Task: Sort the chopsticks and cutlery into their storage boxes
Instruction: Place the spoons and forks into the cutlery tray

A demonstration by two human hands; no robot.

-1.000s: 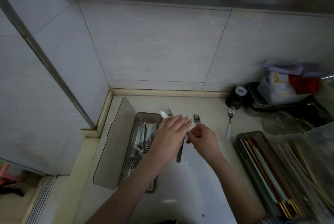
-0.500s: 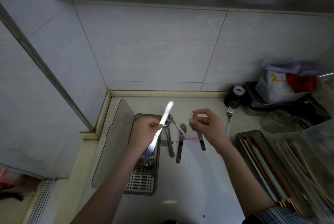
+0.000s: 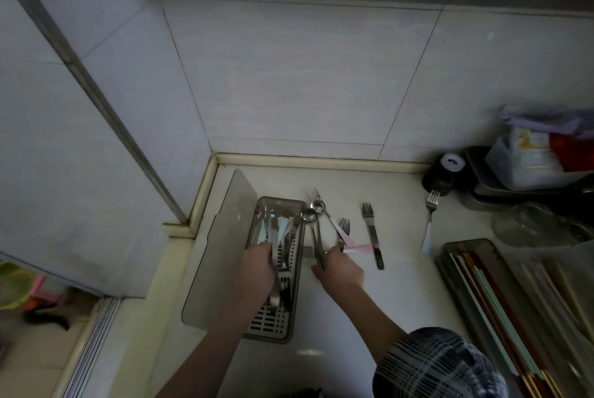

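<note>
Steel cutlery went into the box (image 3: 299, 208) under the gripping left hand (image 3: 257, 272), while the right hand (image 3: 337, 270) pinched spoons (image 3: 316, 237) at its 12 o'clock, probably next to be lifted in.

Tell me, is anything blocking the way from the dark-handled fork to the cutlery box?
Yes. Between the dark-handled fork and the cutlery box lie a pile of spoons and forks and the right hand reaching into it.
</note>
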